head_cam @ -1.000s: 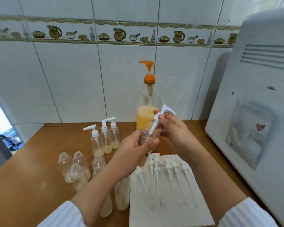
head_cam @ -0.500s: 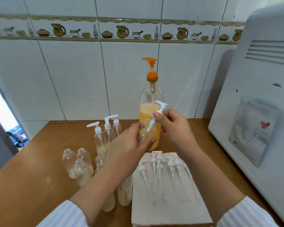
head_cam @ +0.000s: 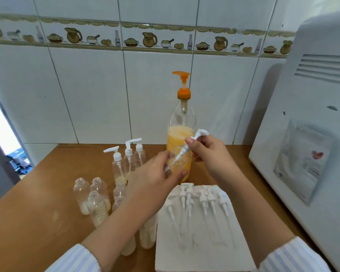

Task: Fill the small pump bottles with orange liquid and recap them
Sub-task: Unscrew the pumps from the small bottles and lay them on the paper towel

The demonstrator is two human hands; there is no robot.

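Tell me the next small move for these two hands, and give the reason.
Probably twist the white pump cap down tight. The right hand pinches it at the neck of the small bottle that the left hand grips, tilted, with the dip tube already inside. Whether it is fully seated cannot be told.

The scene is evenly and brightly lit by soft daylight, and an overexposed opening [head_cam: 2, 130] is seen far left of the large orange bottle [head_cam: 181, 146]. Faint sheen is carried by the wall tiles [head_cam: 98, 91] behind the bottle. Only soft shadows are cast. Straight lines are bowed towards the edges. Slight softness is noticed throughout.
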